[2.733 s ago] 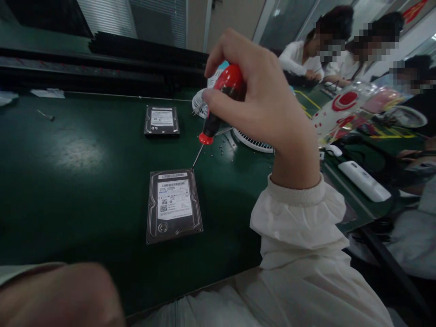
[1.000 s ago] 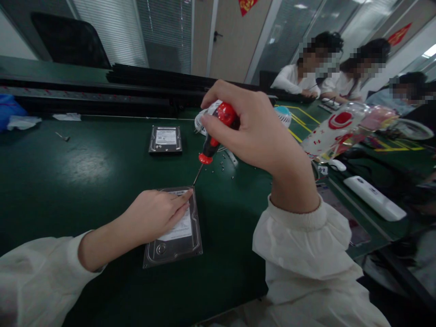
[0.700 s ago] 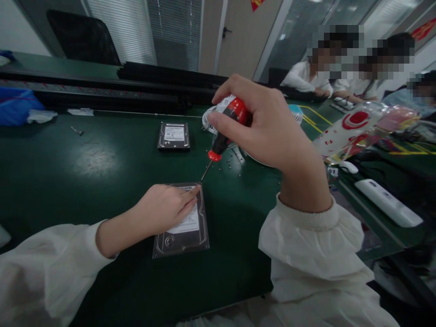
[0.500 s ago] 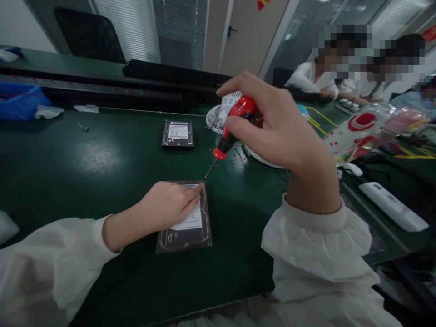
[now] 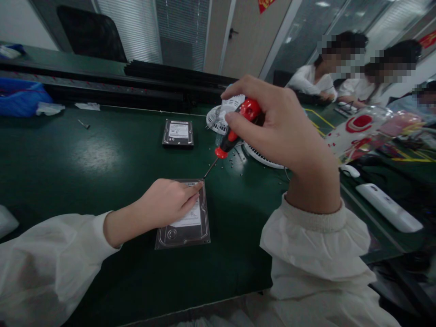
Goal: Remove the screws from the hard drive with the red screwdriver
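In the head view the left hand (image 5: 166,202) is now brought in from the lower left — laid unclenched across the near hard drive (image 5: 189,230) on the green table (image 5: 238,222) — while the screwdriver (image 5: 227,143), clamped in the right hand (image 5: 277,122), is held at the drive's far-right corner.

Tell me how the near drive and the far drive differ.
The near drive has the left hand on it and the tip of the screwdriver at one corner; the far drive has neither. The near drive is partly covered, label included, while the far drive is uncovered. The far drive shows a dark side face; the near drive shows mainly its top. Both lie label up on the green table.
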### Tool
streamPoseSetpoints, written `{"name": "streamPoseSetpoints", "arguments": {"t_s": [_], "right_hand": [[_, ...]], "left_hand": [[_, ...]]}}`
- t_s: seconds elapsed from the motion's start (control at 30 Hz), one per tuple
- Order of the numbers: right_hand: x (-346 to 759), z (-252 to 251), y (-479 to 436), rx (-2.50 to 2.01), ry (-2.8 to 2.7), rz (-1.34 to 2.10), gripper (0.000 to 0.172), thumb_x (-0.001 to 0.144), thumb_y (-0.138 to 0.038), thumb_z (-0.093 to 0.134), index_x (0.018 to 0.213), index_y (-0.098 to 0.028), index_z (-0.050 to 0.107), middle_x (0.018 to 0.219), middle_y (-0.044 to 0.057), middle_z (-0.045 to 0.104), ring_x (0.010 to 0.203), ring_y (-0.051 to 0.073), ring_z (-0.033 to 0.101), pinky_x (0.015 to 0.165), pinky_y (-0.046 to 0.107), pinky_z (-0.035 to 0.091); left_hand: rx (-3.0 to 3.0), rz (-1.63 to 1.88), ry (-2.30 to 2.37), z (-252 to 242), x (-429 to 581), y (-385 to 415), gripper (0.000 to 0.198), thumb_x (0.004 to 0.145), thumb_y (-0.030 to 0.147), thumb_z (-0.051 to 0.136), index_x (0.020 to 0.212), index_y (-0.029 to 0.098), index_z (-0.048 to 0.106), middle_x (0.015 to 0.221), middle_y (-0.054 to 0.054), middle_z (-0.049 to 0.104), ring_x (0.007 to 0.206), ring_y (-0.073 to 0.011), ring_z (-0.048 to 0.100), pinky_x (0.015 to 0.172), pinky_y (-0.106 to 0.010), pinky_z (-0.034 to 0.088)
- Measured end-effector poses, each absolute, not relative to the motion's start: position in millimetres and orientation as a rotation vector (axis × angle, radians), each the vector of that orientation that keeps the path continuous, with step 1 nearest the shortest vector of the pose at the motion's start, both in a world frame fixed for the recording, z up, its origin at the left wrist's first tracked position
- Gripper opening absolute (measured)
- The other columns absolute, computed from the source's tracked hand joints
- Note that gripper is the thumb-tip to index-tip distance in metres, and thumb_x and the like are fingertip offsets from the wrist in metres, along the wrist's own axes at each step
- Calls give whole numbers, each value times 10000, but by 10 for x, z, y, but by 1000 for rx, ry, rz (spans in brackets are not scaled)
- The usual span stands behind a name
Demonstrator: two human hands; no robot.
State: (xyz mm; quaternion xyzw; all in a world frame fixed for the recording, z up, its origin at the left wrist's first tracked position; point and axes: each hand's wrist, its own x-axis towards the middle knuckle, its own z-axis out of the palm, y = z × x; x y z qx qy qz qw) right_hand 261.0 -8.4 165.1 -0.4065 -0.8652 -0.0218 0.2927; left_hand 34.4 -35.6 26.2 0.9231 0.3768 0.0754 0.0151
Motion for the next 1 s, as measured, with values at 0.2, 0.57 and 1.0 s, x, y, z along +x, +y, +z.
{"name": "streamPoseSetpoints", "arguments": {"t_s": [0.2, 0.57, 1.0], "right_hand": [[2586, 1648, -113, -1127, -2317, -63, 323, 958, -376, 499, 1208, -200, 605, 863, 6, 602, 688, 114, 453, 726, 310, 335], [2564, 1674, -140, -1101, -2359, -97, 322, 935, -381, 518, 1177, -190, 611, 871, 22, 586, 683, 122, 426, 711, 313, 302], [2593, 1670, -107, -1020, -2377, -91, 201, 938, -322, 545, 1082, -208, 625, 980, 63, 626, 775, 156, 475, 760, 344, 352]], "left_hand": [[2860, 255, 1168, 270, 343, -359, 469, 1050, 350, 355, 1360, 160, 652, 1090, -130, 790, 828, -237, 762, 622, -314, 554], [2897, 240, 1171, 259, 355, -348, 479, 1055, 365, 345, 1365, 159, 646, 1114, -129, 786, 824, -245, 761, 620, -328, 546], [2883, 262, 1170, 237, 328, -342, 469, 1049, 356, 360, 1380, 167, 634, 1072, -119, 794, 799, -233, 756, 577, -302, 513]]}}
